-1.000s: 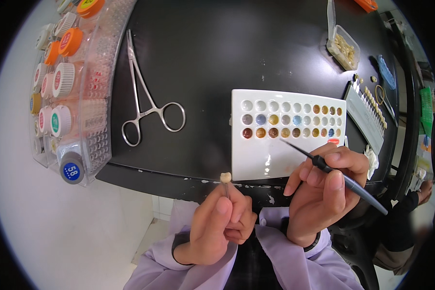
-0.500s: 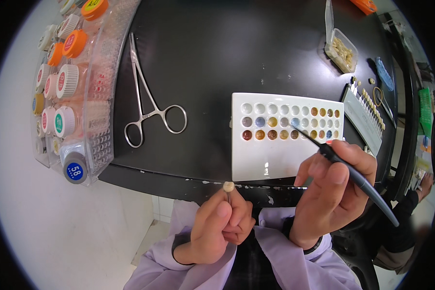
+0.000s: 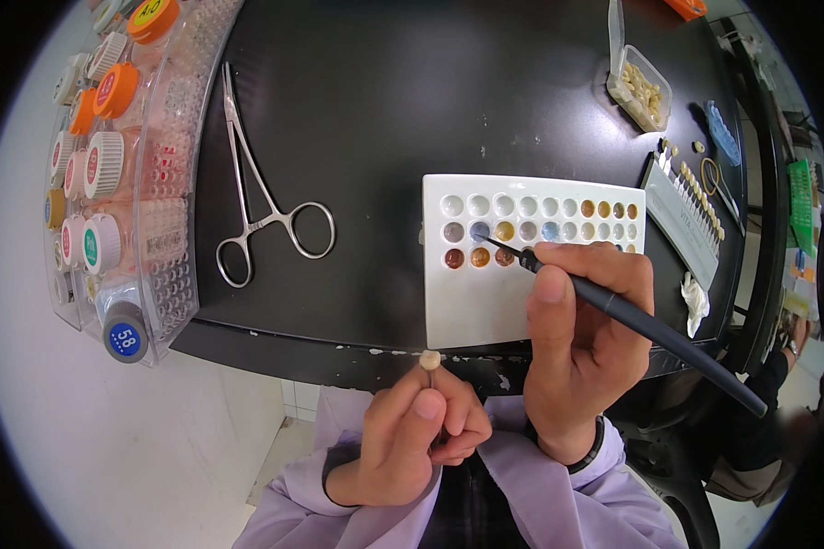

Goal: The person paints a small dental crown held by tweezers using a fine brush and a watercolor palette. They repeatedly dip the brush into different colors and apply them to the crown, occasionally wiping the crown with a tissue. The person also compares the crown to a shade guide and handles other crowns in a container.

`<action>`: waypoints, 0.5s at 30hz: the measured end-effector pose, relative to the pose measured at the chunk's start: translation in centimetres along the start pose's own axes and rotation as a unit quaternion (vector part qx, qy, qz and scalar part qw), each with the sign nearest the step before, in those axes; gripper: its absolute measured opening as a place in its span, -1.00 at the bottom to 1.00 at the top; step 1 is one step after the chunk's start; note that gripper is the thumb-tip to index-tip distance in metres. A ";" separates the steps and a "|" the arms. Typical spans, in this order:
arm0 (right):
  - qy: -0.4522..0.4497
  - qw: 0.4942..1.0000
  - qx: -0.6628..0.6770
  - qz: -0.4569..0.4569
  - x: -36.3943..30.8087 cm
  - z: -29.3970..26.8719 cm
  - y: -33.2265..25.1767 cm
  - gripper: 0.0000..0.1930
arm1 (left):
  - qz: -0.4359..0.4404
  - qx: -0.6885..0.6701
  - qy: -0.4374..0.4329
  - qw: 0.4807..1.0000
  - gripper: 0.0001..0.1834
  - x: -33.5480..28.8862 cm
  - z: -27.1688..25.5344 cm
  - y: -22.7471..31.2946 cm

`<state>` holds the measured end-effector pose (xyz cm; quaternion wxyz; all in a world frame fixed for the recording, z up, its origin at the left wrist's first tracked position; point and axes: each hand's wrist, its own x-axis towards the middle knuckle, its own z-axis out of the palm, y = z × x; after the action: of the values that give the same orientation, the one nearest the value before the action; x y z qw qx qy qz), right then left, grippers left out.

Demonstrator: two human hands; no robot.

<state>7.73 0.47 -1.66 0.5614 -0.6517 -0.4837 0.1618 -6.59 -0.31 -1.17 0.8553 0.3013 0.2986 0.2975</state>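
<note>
My right hand (image 3: 588,343) is closed in a pen grip round a dark fine-tipped paintbrush (image 3: 673,343). Its tip meets a bluish well in the middle row of a white ceramic palette (image 3: 476,311), whose wells hold white, blue, yellow, orange and brown pastes. My fingers cover part of the palette's lower right. Just beyond the table's front edge, my left hand (image 3: 403,444) pinches a thin metal stem (image 3: 433,378). A small cream tooth crown (image 3: 429,360) sits upright on the stem's top. The stem's lower part is hidden in the fist.
Scissor-handled clamping forceps (image 3: 254,224) lie left of the palette. At far left stands a clear rack (image 3: 169,274) of capped powder bottles. To the right are a tooth shade guide (image 3: 682,220), an open box of teeth (image 3: 639,91) and crumpled tissue (image 3: 694,304). Another person's arm (image 3: 778,375) shows at far right.
The brush tip has moved left across the palette, from a light-blue well to a bluish one nearer the left side. My left hand still holds the crown on its stem; the view has shifted slightly.
</note>
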 end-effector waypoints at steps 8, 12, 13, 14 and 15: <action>0.013 0.999 -0.008 0.030 -0.1 0.0 -0.3 -0.86 | -0.022 0.007 0.035 0.999 -0.60 0.0 0.2 0.1; 0.012 1.000 0.002 0.018 -0.2 -0.1 0.1 -0.86 | -0.010 0.011 0.036 0.999 -0.61 0.1 0.2 -0.2; 0.008 1.000 -0.005 0.010 -0.3 -0.4 0.1 -0.87 | -0.010 0.013 0.038 0.999 -0.61 0.1 0.2 -0.2; 0.018 0.999 0.034 0.011 -0.4 -0.5 0.0 -0.87 | -0.009 0.015 0.040 0.999 -0.62 0.1 0.3 -0.1; 0.027 0.997 0.073 0.013 -0.6 -0.6 -0.1 -0.87 | -0.007 0.016 0.042 0.999 -0.61 0.0 0.3 -0.2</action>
<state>7.83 -0.37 -1.60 0.6181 -0.6197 -0.4465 0.1859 -6.31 -0.51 -1.16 0.8390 0.3003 0.3411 0.2993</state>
